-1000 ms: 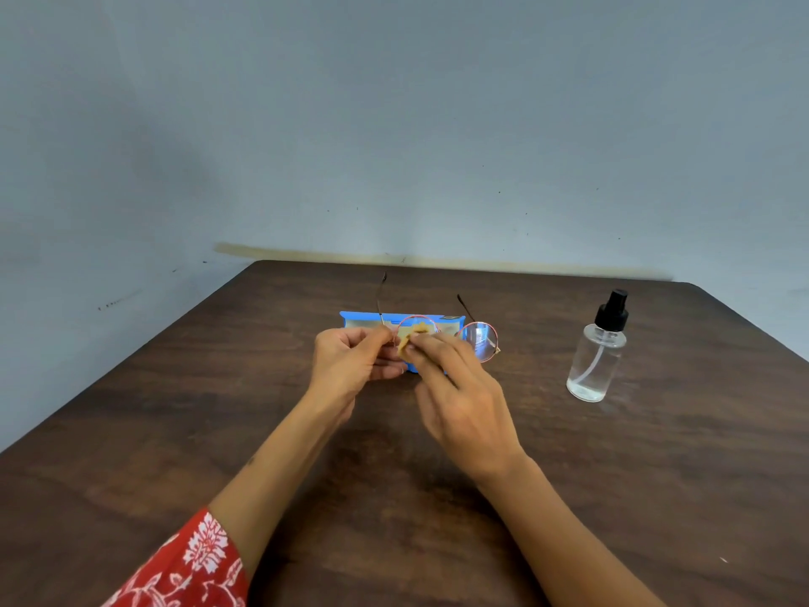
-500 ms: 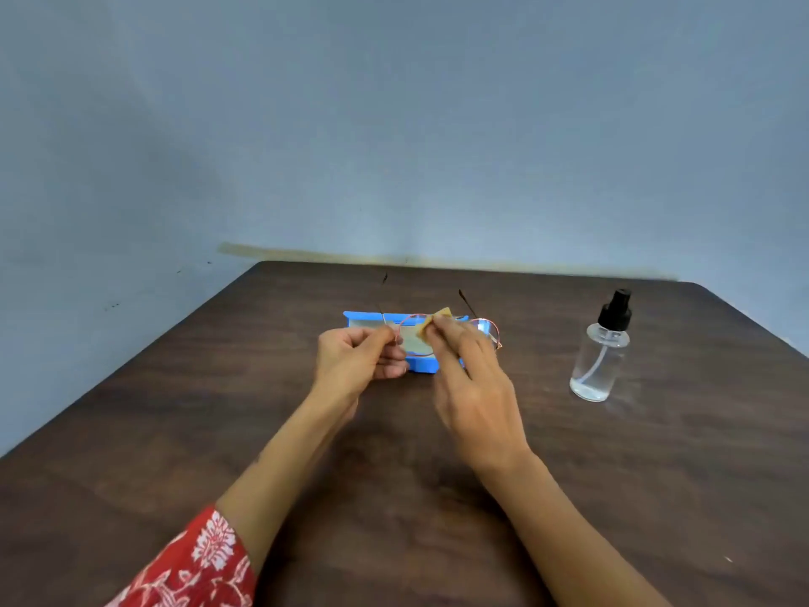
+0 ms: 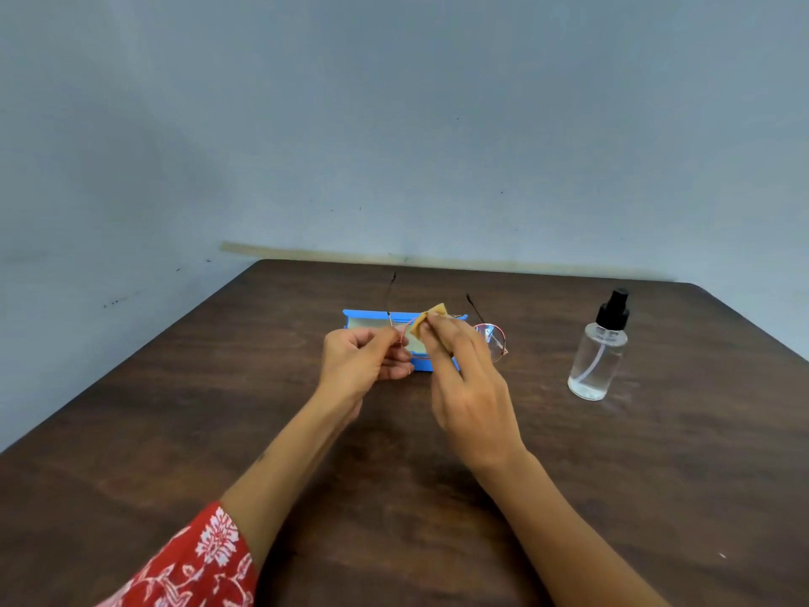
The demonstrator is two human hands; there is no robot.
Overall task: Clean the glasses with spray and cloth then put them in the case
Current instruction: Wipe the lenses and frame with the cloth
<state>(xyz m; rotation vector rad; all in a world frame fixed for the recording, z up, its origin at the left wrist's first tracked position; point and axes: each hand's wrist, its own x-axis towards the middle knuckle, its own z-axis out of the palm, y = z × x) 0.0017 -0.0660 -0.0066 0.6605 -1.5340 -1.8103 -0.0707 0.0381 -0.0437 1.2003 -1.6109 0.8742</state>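
Round thin-rimmed glasses (image 3: pixel 494 341) with pinkish metal rims are held above the table, arms pointing away from me. My left hand (image 3: pixel 359 359) pinches the frame at the left lens edge. My right hand (image 3: pixel 464 378) pinches a small tan cloth (image 3: pixel 427 322) against the left lens. Behind the hands lies an open blue case (image 3: pixel 363 319), partly hidden by them. A clear spray bottle (image 3: pixel 597 357) with a black pump top stands upright to the right.
The dark brown wooden table (image 3: pixel 175 409) meets a grey-blue wall at its far edge. Bare wood lies left of the case, in front of my arms and around the bottle.
My right hand has slid the cloth up across the left lens, so its tan corner now sticks out above the rim. The left hand keeps its hold on the frame.
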